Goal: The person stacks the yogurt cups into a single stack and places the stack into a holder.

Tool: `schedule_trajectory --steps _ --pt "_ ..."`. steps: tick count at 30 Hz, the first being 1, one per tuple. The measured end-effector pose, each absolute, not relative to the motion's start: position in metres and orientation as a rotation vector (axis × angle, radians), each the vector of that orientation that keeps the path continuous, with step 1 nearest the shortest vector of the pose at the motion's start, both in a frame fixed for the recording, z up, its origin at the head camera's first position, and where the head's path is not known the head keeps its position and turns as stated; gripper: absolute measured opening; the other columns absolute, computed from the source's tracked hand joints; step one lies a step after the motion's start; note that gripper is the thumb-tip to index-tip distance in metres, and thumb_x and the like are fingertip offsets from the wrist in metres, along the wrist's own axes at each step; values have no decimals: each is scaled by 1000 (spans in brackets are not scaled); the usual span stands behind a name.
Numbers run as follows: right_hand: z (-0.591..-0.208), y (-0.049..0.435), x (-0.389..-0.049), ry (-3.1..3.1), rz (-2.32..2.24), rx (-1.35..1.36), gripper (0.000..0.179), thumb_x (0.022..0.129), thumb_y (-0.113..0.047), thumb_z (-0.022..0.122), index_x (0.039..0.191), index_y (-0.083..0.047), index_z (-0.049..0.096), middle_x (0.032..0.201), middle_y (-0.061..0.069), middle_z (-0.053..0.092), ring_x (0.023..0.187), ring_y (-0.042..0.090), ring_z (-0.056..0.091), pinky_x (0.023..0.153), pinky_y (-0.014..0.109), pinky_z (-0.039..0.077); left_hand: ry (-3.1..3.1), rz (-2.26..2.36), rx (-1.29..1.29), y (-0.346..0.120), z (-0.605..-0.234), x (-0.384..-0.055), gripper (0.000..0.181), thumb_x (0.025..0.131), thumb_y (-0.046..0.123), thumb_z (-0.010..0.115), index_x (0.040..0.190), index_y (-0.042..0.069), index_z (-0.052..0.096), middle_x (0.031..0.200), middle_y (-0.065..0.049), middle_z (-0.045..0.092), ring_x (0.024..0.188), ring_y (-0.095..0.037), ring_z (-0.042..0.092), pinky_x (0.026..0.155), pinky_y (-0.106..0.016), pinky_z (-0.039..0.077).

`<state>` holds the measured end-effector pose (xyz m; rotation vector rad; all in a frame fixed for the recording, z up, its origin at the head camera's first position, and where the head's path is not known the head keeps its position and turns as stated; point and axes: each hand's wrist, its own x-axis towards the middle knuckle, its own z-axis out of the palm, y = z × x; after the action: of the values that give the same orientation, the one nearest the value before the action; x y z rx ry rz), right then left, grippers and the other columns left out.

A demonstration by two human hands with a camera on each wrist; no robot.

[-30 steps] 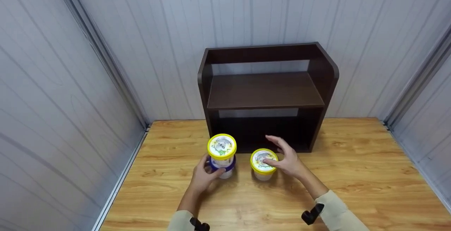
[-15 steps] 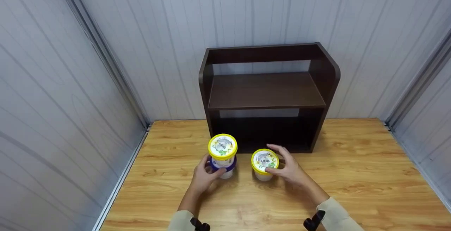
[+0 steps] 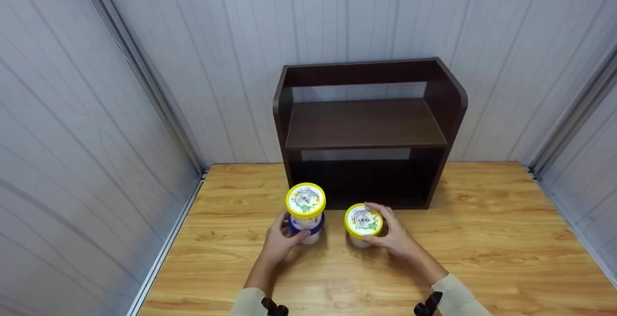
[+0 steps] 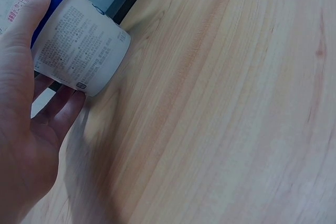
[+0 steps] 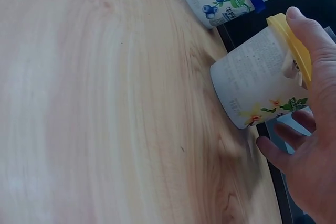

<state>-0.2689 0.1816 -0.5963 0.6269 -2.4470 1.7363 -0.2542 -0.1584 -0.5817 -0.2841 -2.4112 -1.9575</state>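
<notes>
Two yogurt tubs stand stacked on the table, just before the shelf. The lower tub has a blue lid and blueberry prints; the upper tub has a yellow lid. My left hand grips the lower one from the left, thumb across its blue rim. To the right of the stack is another yellow-lidded yogurt tub, white with a flower print. My right hand holds it from the right, thumb at the lid's near edge and fingers round the far side.
A dark brown two-tier shelf stands right behind the tubs, against the pale panelled wall. The wood-grain table spreads out to both sides and toward me.
My right hand has lowered and closed round the separate yellow-lidded tub, its thumb sliding from the lid's top to the near edge. The left hand stays on the stack.
</notes>
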Motion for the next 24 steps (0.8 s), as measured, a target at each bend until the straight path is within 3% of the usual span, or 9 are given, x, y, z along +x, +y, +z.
schedule_trajectory --steps 5,14,24 --pt "-603 183 -270 -2476 1701 640 85 75 -23 91 148 -14 49 151 5 50 148 36 28 122 56 -1 -2415 -1943 -280 -158 -583 -254 78 84 19 84 148 3 43 138 -22 53 126 -42 52 109 -54 43" --pt "-600 182 -268 -2508 1721 582 80 73 -30 93 142 -22 55 142 0 53 135 26 40 116 51 19 -2441 -1928 -276 -157 -580 -254 76 85 21 84 148 6 44 140 -21 52 128 -41 51 110 -54 42" --pt "-602 181 -269 -2488 1703 575 77 72 -24 94 140 -22 58 138 2 55 129 23 45 114 44 24 -2422 -1926 -280 -157 -583 -256 79 84 19 85 149 4 43 140 -22 52 127 -42 52 109 -54 42"
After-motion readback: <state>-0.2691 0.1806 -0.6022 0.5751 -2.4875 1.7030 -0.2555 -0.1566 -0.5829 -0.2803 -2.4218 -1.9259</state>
